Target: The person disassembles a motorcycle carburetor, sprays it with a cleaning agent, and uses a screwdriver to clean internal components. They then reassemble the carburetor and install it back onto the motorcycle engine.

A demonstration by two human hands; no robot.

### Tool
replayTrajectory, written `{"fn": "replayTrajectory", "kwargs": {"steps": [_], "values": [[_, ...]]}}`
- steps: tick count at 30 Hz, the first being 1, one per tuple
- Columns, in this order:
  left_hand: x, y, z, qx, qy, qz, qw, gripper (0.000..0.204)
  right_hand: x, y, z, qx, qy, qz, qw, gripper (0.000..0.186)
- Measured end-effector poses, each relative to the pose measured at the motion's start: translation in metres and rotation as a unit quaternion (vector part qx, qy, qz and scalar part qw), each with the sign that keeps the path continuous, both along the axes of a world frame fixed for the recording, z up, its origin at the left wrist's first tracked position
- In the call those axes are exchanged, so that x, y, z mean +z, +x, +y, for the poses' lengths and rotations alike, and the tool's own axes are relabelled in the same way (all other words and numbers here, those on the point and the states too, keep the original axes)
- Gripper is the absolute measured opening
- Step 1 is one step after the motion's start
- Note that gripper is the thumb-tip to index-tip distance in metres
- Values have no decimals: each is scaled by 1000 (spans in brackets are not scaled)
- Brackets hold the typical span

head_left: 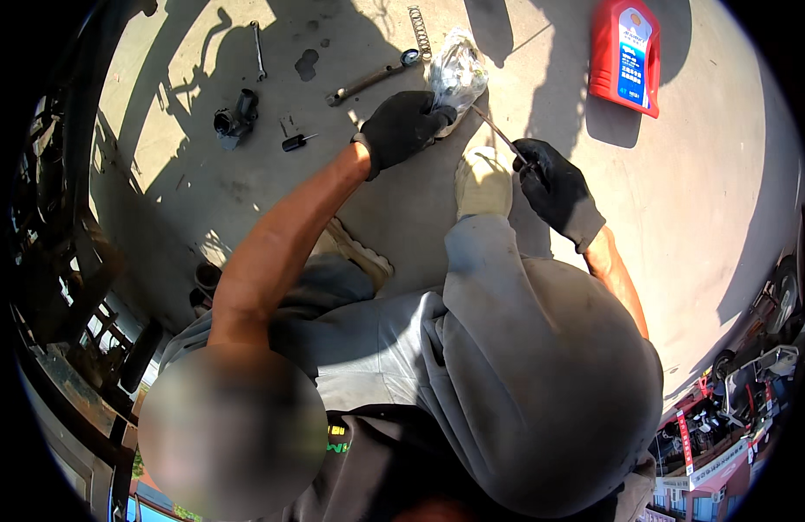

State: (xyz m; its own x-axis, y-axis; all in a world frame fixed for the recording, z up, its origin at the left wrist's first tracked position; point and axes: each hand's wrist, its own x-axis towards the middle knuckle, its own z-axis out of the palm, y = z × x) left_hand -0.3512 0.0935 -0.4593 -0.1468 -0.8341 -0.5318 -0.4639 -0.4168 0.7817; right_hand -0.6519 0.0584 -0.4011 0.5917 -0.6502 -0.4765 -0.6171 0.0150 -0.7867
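Observation:
My left hand (401,129), in a black glove, grips a crumpled clear plastic bag (456,70) with small items inside that I cannot make out. My right hand (555,187), also gloved in black, is closed on a thin metal rod tool (500,130), whose far end reaches to the lower right side of the bag. Just below the bag is my light cream shoe (483,187) on the concrete floor (550,244).
Around my hands lie a spring (420,33), a wrench (258,52), a long tool with a dial (368,83), a metal housing (230,123), a small black-handled tool (296,142) and a red jug (603,83). Dark metal framework (80,287) lines the left; vehicles (768,374) stand right.

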Motion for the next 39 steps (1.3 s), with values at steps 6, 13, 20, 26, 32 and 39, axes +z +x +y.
{"fn": "replayTrajectory", "kwargs": {"steps": [6, 13, 20, 26, 32, 39], "values": [[8, -1, -5, -38, -24, 13, 999, 31, -26, 22, 26, -28, -73, -35, 996, 34], [-8, -18, 15, 37, -67, 115, 990, 31, -41, 54, 35, -74, -141, -47, 986, 28], [18, -9, 5, -19, -82, -27, 996, 34, -47, 66, 37, -156, -1, -78, 985, 27], [11, -9, 7, 44, -51, 44, 997, 32, -50, 58, 43, -156, 34, -60, 985, 28], [5, -22, 10, 103, -17, 109, 988, 38, -39, 71, 46, -302, 207, -154, 918, 19], [18, -17, 15, -28, -21, -57, 998, 39, -39, 66, 13, -430, 239, -291, 821, 17]]}}
